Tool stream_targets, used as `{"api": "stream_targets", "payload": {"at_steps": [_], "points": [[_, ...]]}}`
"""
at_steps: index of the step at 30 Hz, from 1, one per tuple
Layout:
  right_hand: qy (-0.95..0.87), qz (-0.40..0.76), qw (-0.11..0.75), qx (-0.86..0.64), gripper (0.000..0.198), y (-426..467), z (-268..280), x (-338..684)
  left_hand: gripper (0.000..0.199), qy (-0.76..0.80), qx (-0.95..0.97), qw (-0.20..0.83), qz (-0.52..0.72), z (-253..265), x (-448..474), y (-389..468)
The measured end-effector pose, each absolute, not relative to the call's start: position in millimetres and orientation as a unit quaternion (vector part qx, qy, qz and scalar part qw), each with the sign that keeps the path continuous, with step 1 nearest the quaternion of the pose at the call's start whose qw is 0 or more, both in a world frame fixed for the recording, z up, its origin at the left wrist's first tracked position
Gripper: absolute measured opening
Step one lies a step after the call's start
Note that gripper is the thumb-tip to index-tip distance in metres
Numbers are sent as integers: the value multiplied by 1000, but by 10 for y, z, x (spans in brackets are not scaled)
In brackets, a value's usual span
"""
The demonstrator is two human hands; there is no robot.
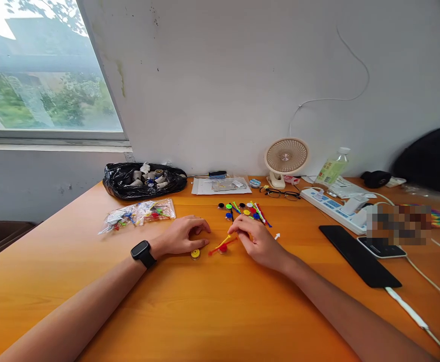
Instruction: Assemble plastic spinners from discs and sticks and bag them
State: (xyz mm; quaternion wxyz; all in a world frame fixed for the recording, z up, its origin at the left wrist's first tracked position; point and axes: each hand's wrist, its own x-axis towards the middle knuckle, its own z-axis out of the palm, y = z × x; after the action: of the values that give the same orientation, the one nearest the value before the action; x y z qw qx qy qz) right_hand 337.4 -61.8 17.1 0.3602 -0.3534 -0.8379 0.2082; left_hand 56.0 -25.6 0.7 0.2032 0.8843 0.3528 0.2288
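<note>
My right hand [255, 239] is closed in a pinch on the upper end of a slim yellow plastic stick [224, 241]. Under it on the table lie a red plastic stick [214, 250] and a red disc piece [223, 248], overlapping in view. My left hand [185, 234], with a black watch at the wrist, rests on the table with fingers bent and thumb apart, nothing visible between them. Just below its thumb sits a yellow disc on a clear suction cup [195, 254]. Behind my right hand are several coloured discs [246, 212] and sticks [263, 216].
Clear bags of small parts [155, 210] lie left of my hands. Behind stand an open black plastic bag [144, 188], a small fan [286, 158] and glasses [280, 193]. To the right are a power strip [333, 208], a tilted bottle [331, 168] and a black slab [359, 255] with a white cable.
</note>
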Motion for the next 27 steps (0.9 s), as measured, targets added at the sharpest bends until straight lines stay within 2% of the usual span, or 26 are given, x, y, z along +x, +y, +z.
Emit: {"api": "stream_targets", "payload": {"at_steps": [6, 13, 16, 19, 20, 24, 27], "points": [[-857, 195, 316, -357, 28, -612, 188, 3423, 27, 353, 886, 199, 226, 13, 561, -259], [-837, 208, 314, -398, 28, -634, 240, 3410, 27, 353, 885, 197, 229, 19, 569, -269], [-848, 216, 294, -384, 19, -752, 284, 3350, 27, 352, 885, 197, 231, 9, 571, -269], [-886, 190, 234, -352, 36, -872, 287, 3278, 26, 349, 886, 195, 234, 2, 574, -272], [-896, 177, 209, -349, 34, -899, 276, 3258, 25, 349, 886, 194, 235, 2, 575, -273], [-904, 155, 159, -366, 5, -921, 237, 3231, 25, 357, 885, 193, 230, 11, 576, -274], [-899, 150, 143, -386, 6, -892, 268, 3285, 25, 358, 886, 192, 225, 13, 576, -273]]}}
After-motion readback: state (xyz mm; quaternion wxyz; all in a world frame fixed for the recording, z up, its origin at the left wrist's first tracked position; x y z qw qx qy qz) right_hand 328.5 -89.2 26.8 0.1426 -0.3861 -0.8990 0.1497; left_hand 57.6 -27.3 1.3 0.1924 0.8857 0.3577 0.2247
